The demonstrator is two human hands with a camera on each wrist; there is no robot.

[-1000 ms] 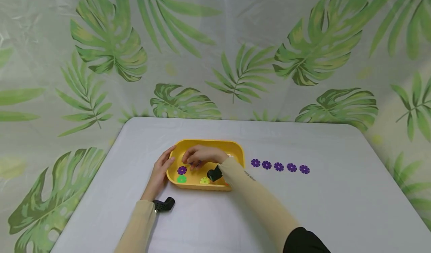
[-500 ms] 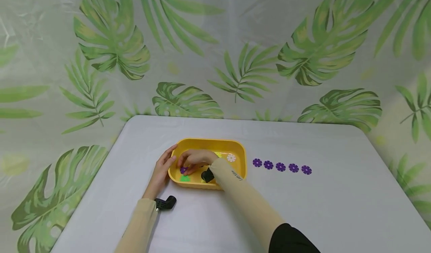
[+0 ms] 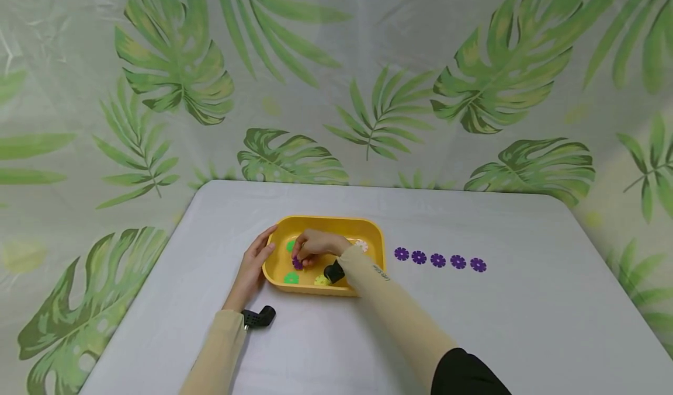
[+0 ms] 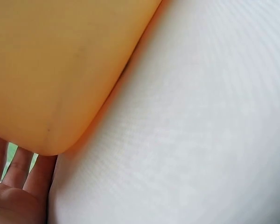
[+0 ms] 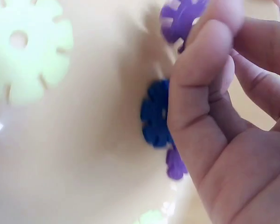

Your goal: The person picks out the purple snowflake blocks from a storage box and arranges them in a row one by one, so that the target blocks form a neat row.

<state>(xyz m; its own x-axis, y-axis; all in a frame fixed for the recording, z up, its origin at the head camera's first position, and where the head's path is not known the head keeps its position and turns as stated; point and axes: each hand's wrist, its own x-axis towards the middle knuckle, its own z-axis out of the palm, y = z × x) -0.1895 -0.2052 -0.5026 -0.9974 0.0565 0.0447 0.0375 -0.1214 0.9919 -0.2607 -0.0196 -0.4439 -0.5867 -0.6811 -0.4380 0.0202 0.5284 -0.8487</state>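
Note:
My left hand (image 3: 251,266) holds the left end of a yellow plastic tray (image 3: 382,255), its thumb over the rim and its fingers along the outer wall. Inside the tray, my right hand (image 3: 318,244) pinches a purple snowflake-shaped plastic disc (image 5: 175,23) between thumb and fingers. Beyond that hand, the right wrist view has a blue disc (image 5: 154,114) and a second purple disc (image 5: 176,165), both partly covered by the fingers. A pale yellow-green disc (image 5: 37,56) lies at the left of the same view.
Right of the tray, several purple discs (image 3: 438,260) form a row on the white table (image 3: 526,313). Green (image 3: 291,278), yellow (image 3: 321,280) and white discs (image 3: 361,245) lie in the tray. A leaf-patterned sheet (image 3: 368,62) hangs behind the table.
My right hand first reached left over a purple disc in the tray, then drew back right and up with a purple disc in its fingers. My left hand stays at the tray's left end.

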